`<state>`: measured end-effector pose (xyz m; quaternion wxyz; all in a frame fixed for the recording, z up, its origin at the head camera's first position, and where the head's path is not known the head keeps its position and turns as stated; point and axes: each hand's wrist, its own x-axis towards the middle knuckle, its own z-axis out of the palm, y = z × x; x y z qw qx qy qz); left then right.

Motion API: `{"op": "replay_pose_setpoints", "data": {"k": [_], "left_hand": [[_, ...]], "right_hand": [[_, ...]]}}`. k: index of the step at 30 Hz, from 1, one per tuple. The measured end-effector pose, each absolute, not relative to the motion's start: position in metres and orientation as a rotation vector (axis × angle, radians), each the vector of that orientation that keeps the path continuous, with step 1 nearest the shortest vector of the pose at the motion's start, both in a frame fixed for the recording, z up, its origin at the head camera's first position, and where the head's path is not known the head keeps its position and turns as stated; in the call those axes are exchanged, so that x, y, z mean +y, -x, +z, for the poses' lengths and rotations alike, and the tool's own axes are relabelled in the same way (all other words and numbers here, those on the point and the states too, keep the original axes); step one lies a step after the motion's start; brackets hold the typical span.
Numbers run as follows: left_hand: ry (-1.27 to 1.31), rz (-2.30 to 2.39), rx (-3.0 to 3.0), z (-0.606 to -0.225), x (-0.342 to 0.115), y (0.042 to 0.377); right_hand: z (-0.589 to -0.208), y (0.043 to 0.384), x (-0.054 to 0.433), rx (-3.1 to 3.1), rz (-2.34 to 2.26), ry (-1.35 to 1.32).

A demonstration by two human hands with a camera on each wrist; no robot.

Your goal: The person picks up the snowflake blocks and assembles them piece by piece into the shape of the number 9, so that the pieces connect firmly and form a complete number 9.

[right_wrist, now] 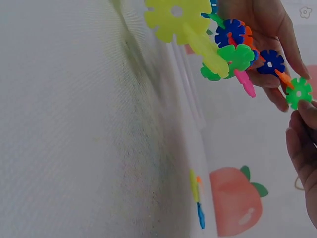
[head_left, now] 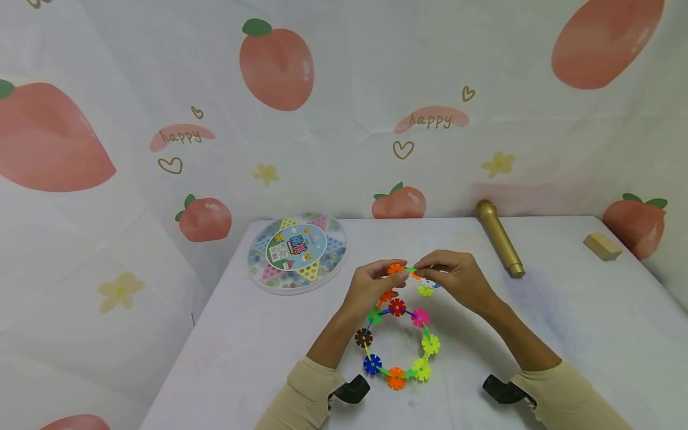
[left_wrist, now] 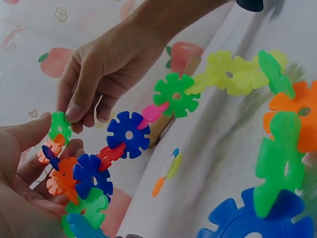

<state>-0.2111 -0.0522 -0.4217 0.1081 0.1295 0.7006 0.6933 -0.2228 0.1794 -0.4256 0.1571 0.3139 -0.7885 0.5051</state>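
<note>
A ring of interlocked plastic snowflake discs (head_left: 396, 378) in several colours hangs down below both hands, close over the table in the head view. From its upper left, more discs lead up to my left hand (head_left: 363, 292), whose thumb and fingers pinch an orange snowflake disc (head_left: 396, 269). My right hand (head_left: 457, 278) pinches a green snowflake disc (left_wrist: 60, 126) between thumb and fingertips. In the right wrist view this green disc (right_wrist: 299, 93) joins an orange disc (right_wrist: 284, 78), next to a blue one (right_wrist: 271, 62) at the left hand's fingers.
Several loose snowflake discs (head_left: 426, 291) lie on the table behind the right hand. At the back left is a round game case (head_left: 252, 263) with a star board. A gold microphone-shaped cylinder (head_left: 500, 239) and a wooden block (head_left: 602, 246) lie at the right. A fruit-printed cloth (head_left: 333, 149) hangs behind the table.
</note>
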Motion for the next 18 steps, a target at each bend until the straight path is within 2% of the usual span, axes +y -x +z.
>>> {"op": "replay_pose_setpoints", "data": {"k": [18], "left_hand": [[-0.365, 2.012, 2.069, -0.419, -0.056, 0.212]], "right_hand": [[-0.432, 0.232, 0.191, -2.541, 1.443, -0.693]]}}
